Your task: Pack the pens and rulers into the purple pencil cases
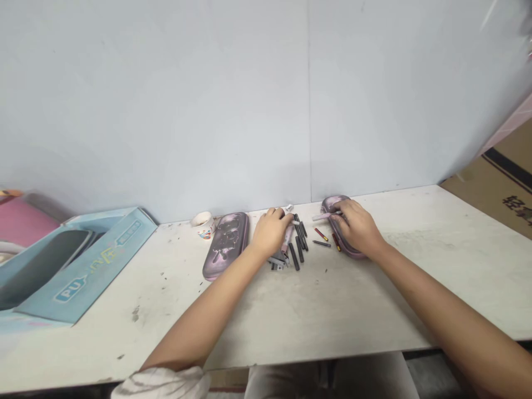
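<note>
Pinching a pink pen (326,216), the right fingers (349,209) hung over a pencil case (336,201); the left fingers (277,217) curled on dark refills (299,248), grip unclear; a blue box (93,271) read "PU".

A pale blue printed carton (89,266) lies at lower left on the white table (332,316), a roll of tape (203,219) stands at its back edge against the grey wall (174,100), and a cardboard box (494,183) sits at far right

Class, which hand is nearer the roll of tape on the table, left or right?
Left. The left hand sits to the right of the tape roll, with a purple pencil case between them; the right hand lies farther right, on a second case.
</note>
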### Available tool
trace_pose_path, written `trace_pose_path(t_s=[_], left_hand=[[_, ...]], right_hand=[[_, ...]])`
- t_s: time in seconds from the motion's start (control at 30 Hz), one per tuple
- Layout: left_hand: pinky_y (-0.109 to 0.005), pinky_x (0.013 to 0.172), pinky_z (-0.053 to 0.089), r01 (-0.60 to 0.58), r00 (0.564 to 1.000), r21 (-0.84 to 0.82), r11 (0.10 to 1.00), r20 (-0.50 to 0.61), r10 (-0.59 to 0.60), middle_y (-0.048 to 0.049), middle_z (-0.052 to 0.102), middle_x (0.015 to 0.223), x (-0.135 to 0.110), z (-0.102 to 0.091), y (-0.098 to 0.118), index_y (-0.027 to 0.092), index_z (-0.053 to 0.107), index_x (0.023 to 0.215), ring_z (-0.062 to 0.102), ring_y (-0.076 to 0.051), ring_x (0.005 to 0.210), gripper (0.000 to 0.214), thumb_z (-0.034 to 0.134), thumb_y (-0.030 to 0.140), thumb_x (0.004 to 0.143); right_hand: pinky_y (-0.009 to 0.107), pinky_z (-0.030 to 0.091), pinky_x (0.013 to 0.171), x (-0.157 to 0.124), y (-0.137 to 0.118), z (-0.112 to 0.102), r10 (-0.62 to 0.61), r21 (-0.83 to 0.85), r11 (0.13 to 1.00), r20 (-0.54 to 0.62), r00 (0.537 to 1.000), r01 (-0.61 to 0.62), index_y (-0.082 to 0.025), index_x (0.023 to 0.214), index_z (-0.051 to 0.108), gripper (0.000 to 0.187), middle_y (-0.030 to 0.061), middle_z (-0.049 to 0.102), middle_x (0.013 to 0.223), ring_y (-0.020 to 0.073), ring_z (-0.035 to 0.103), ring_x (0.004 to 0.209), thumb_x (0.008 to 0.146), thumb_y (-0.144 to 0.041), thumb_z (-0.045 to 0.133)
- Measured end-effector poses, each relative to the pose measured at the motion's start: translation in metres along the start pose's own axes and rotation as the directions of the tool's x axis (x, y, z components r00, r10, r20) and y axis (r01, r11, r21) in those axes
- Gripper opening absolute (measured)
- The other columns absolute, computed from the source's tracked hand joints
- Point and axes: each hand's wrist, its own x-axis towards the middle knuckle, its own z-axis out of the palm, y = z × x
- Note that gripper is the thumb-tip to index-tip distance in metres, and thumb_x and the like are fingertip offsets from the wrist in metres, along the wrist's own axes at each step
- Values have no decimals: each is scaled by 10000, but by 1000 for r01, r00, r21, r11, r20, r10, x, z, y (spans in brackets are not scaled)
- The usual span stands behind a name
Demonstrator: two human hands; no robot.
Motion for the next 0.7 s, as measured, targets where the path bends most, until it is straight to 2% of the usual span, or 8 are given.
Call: trace_pose_path(t_s=[0.07, 0.17, 0.27, 0.33, 0.43, 0.57, 0.63, 0.7], left_hand=[[-309, 776, 407, 60, 997, -273, 960, 61, -45, -63, 581, 857, 3, 0, 9, 193, 581, 929, 520, -195, 853, 232, 369, 273, 877], [-226, 534, 374, 274, 955, -663, 697, 276, -112, 3, 485, 651, 5, 3, 19, 182, 539, 830, 437, -107, 543, 279, 361, 392, 872], [-184, 413, 225, 457, 883, -804, 380, 462, -84, 39, 383, 584, 1, 6, 27, 171, 498, 788, 296, -62, 445, 342, 429, 505, 818], [-178, 406, 176, 502, 853, -812, 296, 522, -13, 41, 375, 571, -3, 7, 32, 161, 500, 767, 285, -57, 452, 372, 477, 533, 781], [-181, 435, 226, 447, 874, -810, 379, 486, 9, 23, 416, 578, -8, 8, 37, 152, 531, 737, 338, -70, 499, 345, 465, 486, 796], [-202, 583, 345, 235, 966, -759, 608, 251, -60, 18, 498, 666, -9, 9, 38, 168, 565, 782, 439, -100, 636, 155, 536, 318, 756], [-209, 604, 347, 211, 976, -746, 632, 191, -100, 30, 498, 677, -10, 9, 36, 173, 555, 808, 444, -100, 639, 127, 549, 276, 733], [-210, 604, 340, 218, 976, -752, 621, 170, -137, 39, 486, 668, -10, 8, 33, 175, 542, 807, 434, -93, 619, 123, 547, 268, 727]], right_hand=[[310, 388, 823, -1, -6, -5, 5, 57, 998, -24, 1000, -3, -170, 923, 552, 177, 84, 605, 947, 202, 520, 921, 867, -260, 410], [300, 400, 808, -4, -12, -14, 33, 146, 989, -41, 999, -27, -186, 912, 559, 154, 63, 616, 947, 188, 540, 915, 855, -243, 428], [291, 412, 781, -10, -14, -20, 48, 217, 976, -55, 997, -35, -207, 888, 577, 149, 41, 630, 923, 176, 563, 884, 843, -229, 437], [282, 413, 765, -14, -15, -22, 36, 234, 972, -63, 997, -20, -212, 859, 589, 161, 34, 638, 891, 169, 574, 857, 841, -218, 429], [266, 400, 677, -20, -17, -21, 79, 161, 984, -7, 997, -77, -208, 801, 597, 189, 36, 645, 798, 167, 584, 755, 851, -281, 430], [268, 313, 533, -25, -20, -20, 294, -45, 956, 120, 948, -290, -200, 627, 534, 385, 27, 560, 548, 167, 520, 538, 858, -473, 391], [259, 318, 534, -25, -23, -23, 305, 29, 949, 181, 935, -315, -200, 717, 543, 369, 16, 560, 556, 162, 521, 542, 867, -484, 361], [244, 349, 555, -24, -26, -28, 231, 197, 937, 269, 935, -288, -204, 902, 533, 295, -2, 594, 616, 146, 539, 562, 868, -452, 377]])
